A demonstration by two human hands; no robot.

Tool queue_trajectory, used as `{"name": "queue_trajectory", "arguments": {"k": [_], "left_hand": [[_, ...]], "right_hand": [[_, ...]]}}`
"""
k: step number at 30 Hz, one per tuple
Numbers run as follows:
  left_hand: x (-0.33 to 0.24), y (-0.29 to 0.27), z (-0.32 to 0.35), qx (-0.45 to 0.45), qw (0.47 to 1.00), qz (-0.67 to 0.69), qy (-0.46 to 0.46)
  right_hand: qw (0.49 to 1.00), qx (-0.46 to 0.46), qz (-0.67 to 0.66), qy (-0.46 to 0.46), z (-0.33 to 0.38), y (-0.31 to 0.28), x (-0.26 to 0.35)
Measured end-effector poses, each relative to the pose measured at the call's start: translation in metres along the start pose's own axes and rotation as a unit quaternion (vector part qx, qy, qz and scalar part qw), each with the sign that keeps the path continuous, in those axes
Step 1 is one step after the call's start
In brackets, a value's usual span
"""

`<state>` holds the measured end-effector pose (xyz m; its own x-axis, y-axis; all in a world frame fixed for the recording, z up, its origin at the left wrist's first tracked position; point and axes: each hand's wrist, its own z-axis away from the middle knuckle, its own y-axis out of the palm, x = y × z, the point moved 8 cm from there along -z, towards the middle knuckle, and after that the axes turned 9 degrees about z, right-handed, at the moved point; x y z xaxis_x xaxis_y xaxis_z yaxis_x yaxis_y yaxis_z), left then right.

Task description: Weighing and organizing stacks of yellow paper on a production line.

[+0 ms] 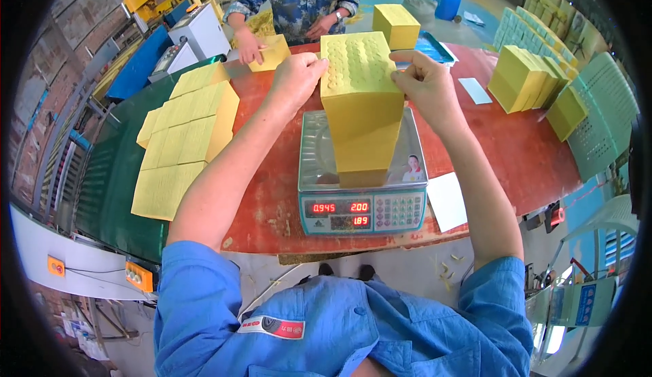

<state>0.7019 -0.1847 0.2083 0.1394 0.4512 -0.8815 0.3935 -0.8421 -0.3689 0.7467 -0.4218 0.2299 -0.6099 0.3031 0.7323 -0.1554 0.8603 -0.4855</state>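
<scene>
A tall block of yellow paper sheets [363, 129] stands upright on the metal pan of a teal-edged digital scale [316, 209] with lit red digits. Rows of small punched-looking marks cover the block's top face. My left hand [297, 77] grips its upper left edge, fingers curled and thumb at the top. On the opposite side my right hand [428, 84] pinches the upper right edge with bent fingers. The block's far side, and some of my fingertips, are hidden.
Several yellow paper stacks [180, 136] lie at the left on a green surface. More stacks [519, 78] stand on the red table [502, 153] at the right, near a green plastic chair [604, 116]. Across the table, a co-worker's hand [250, 46] touches another yellow block [270, 54].
</scene>
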Motion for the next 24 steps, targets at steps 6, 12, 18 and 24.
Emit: {"name": "queue_trajectory", "arguments": {"k": [6,12,18,24], "left_hand": [[-0.01,-0.012,0.035,-0.097,0.989,-0.008,0.111],[-0.004,-0.042,0.172,-0.178,0.968,0.172,-0.042],[0.002,-0.047,0.257,-0.289,0.922,0.256,-0.029],[0.006,-0.051,0.292,-0.343,0.91,0.234,-0.022]], "right_hand": [[0.996,-0.045,-0.07,0.028,0.021,-0.015,-0.009],[0.978,-0.079,-0.176,0.085,0.128,-0.02,-0.028],[0.919,-0.031,-0.336,0.204,0.21,0.02,-0.065],[0.92,-0.005,-0.329,0.211,0.213,0.009,-0.085]]}}
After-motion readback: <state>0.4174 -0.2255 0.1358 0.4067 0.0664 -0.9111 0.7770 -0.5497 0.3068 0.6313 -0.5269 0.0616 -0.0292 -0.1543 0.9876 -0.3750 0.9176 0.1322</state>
